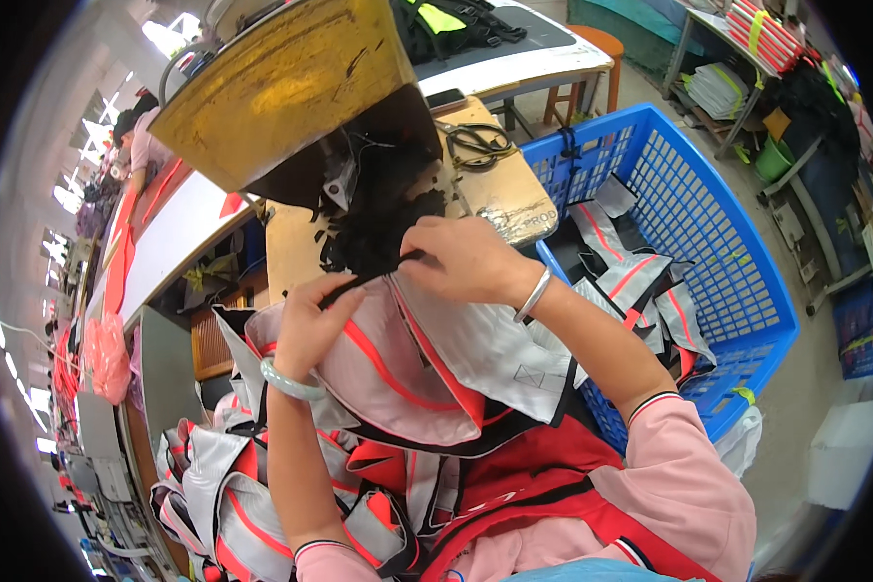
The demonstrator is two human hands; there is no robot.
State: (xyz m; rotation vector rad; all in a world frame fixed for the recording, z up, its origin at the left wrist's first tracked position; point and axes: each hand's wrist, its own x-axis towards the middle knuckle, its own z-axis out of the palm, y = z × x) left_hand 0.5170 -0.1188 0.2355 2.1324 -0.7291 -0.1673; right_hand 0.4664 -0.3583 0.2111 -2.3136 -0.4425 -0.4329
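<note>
My left hand (310, 325) and my right hand (466, 257) both pinch the black edge of a silvery grey fabric piece (490, 335) with coral stripes and black trim. The fabric hangs over my lap from that edge. Just beyond my fingers, a yellow metal housing (291, 92) stands on a worn wooden work surface (296, 242). Under it shows a metal machine part (339, 182), close to a heap of black scraps (378, 228). My fingertips are partly hidden in the black material. A bangle circles my left wrist, a silver one my right.
To the right, a blue plastic basket (747, 281) holds similar grey and coral pieces (635, 276). More pieces (228, 485) pile up at lower left. Black-handled scissors (475, 145) lie beside the housing. At far left, another person (145, 136) leans over a long table (179, 223).
</note>
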